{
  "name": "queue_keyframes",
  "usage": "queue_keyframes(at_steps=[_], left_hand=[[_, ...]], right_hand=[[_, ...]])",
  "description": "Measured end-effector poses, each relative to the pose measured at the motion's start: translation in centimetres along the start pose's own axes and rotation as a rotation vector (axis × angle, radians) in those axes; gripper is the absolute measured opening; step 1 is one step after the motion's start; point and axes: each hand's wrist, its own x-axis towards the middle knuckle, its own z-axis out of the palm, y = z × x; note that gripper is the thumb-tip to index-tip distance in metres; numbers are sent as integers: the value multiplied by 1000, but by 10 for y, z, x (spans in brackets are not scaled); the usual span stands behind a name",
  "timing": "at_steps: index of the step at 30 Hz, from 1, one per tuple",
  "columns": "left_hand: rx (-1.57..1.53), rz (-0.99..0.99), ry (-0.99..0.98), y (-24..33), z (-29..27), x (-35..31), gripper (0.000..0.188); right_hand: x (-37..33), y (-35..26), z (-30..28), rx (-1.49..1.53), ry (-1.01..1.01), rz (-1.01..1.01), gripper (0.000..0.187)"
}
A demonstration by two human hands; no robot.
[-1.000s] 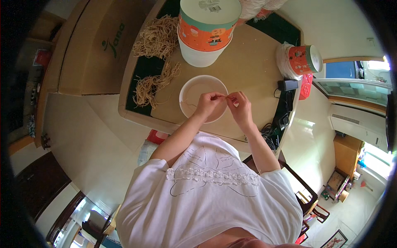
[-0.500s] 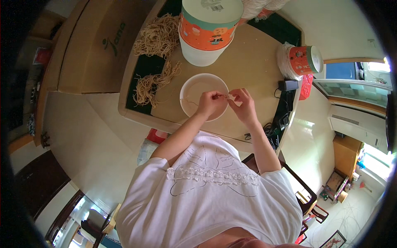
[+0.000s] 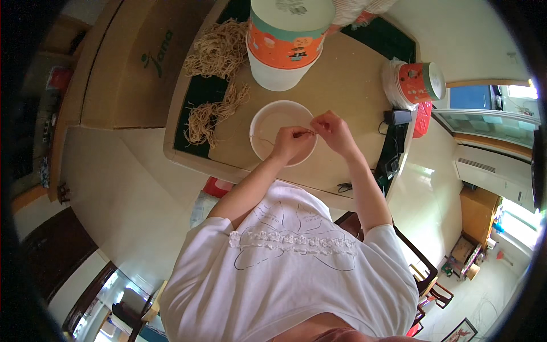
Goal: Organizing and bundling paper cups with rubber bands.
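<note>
My left hand is closed in a pinch over the white paper tub, whose open mouth faces up. A thin tan cord trails inside the tub and appears to run to my left fingers. My right hand is closed too, its fingertips pressed together at the tub's right rim, close to my left fingertips. What the right fingers pinch is too small to make out. Left of the tub lie a small bundle of tan cords and a larger tangled heap of cords.
Orange and green paper tubs are stacked upside down behind the open tub. More tubs lie at the table's right edge, near a black power adapter and cables. A big cardboard box stands at the left.
My right hand has turned over and shifted slightly up, its fingers closing together. The open tub has slid a little to the right. My left hand stays nearly in place.
</note>
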Motion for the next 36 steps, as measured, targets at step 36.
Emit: queue_keyframes(at_steps=[36], left_hand=[[-133, 40, 15, -18, 4, 2, 12]], right_hand=[[-26, -15, 10, -478, 19, -144, 12]])
